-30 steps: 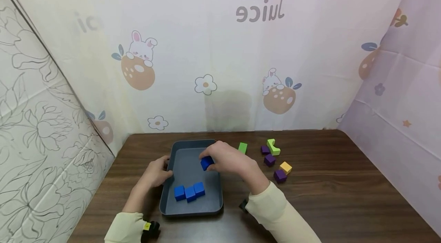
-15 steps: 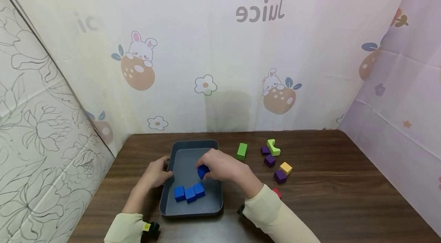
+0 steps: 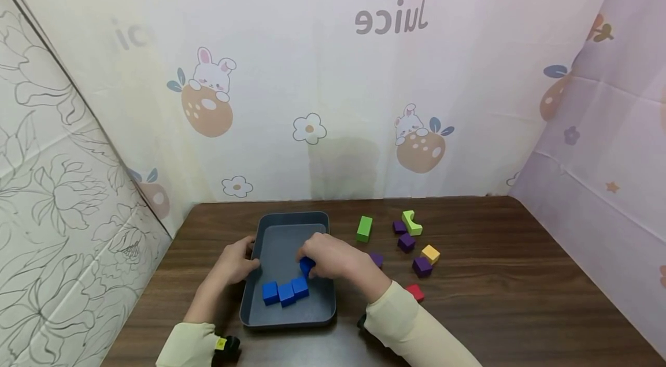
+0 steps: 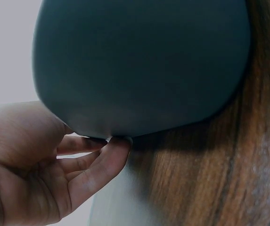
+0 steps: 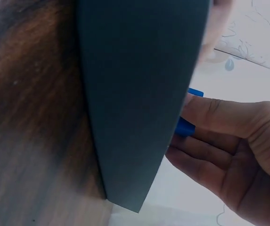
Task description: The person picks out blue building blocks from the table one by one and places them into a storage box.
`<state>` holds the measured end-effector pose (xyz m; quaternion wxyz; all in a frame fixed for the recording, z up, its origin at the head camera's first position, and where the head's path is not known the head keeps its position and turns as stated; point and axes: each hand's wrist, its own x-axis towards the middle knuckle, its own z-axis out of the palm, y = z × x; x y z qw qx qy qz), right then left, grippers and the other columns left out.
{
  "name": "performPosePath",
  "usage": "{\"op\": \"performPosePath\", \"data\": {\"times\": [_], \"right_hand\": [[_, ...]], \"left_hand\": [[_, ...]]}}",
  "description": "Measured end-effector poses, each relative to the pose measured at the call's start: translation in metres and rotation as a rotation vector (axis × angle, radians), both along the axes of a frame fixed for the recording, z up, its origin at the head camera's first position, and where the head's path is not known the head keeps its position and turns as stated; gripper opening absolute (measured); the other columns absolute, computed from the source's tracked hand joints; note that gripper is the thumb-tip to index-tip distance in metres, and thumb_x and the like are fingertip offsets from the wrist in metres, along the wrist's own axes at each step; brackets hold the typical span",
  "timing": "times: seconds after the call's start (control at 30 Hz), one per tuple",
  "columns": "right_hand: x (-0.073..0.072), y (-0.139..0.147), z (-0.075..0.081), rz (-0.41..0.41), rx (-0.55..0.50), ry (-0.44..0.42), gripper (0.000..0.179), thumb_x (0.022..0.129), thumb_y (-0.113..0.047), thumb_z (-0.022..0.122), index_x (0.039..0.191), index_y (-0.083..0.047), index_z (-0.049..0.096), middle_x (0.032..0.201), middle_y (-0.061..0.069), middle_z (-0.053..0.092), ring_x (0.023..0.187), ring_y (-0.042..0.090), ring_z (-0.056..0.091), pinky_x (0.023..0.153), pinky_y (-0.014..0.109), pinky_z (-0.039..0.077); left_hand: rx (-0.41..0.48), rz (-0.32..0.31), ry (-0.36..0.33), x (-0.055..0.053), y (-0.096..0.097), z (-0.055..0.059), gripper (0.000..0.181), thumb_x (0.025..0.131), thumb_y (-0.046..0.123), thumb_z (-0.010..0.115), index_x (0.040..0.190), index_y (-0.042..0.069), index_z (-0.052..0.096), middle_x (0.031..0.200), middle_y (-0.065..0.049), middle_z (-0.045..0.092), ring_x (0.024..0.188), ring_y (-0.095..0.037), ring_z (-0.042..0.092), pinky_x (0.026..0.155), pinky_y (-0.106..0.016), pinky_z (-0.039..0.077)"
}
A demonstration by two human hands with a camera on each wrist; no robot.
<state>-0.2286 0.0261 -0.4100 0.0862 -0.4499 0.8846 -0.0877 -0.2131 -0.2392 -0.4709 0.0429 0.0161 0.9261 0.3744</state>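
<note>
A dark grey tray [image 3: 283,240] lies on the table with three blue cubes in a row near its front. At the tray's left side my left hand [image 3: 235,263] grips the rim. Its fingers [image 4: 104,167] press the outer wall in the left wrist view, and the thumb passes behind the edge. Over the tray's right half my right hand [image 3: 330,257] pinches another blue cube [image 3: 306,265], just behind the row. This cube is partly covered by the fingers. The right wrist view shows the thumb and curled fingers beside blue pieces, with the tray wall [image 5: 137,108] hiding the fingertips.
Right of the tray lie a green block [image 3: 364,229], a light green curved block [image 3: 411,222], a yellow cube [image 3: 430,254], a red block [image 3: 415,292] and several purple blocks [image 3: 422,267]. One purple block [image 3: 376,260] is partly hidden behind the right forearm. A patterned curtain [image 3: 333,95] hangs behind the table.
My right hand has moved toward the front of the tray with the blue cube, closer to the row. The red block and another purple block have come into view. The left hand stays in place.
</note>
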Motion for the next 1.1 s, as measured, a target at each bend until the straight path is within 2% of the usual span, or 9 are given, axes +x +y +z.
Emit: {"op": "performPosePath", "data": {"times": [0.4, 0.83, 1.1], "right_hand": [[0.001, -0.001, -0.009, -0.014, 0.006, -0.014, 0.033, 0.086, -0.011, 0.089, 0.118, -0.016, 0.081, 0.107, -0.007, 0.076, 0.092, 0.002, 0.065, 0.082, 0.021, 0.060], [0.000, -0.003, -0.012, -0.016, 0.024, -0.021, 0.030, 0.087, -0.012, 0.088, 0.115, -0.016, 0.082, 0.104, -0.008, 0.076, 0.088, 0.002, 0.064, 0.077, 0.019, 0.059], [0.000, -0.004, -0.014, 0.002, 0.030, -0.014, 0.026, 0.087, -0.011, 0.088, 0.112, -0.016, 0.082, 0.100, -0.008, 0.075, 0.084, 0.001, 0.062, 0.075, 0.019, 0.057]], "left_hand": [[-0.015, -0.011, 0.006, 0.002, 0.001, 0.003, 0.056, 0.092, -0.001, 0.069, 0.145, -0.007, 0.055, 0.108, -0.019, 0.071, 0.079, -0.022, 0.070, 0.059, -0.036, 0.062], [-0.049, -0.013, 0.013, 0.000, 0.001, 0.003, 0.053, 0.091, 0.001, 0.070, 0.142, -0.007, 0.056, 0.108, -0.021, 0.071, 0.078, -0.022, 0.070, 0.059, -0.037, 0.062], [-0.035, 0.002, 0.006, -0.002, 0.001, 0.001, 0.054, 0.091, 0.001, 0.070, 0.143, -0.006, 0.057, 0.107, -0.021, 0.071, 0.079, -0.023, 0.070, 0.060, -0.036, 0.062]]}}
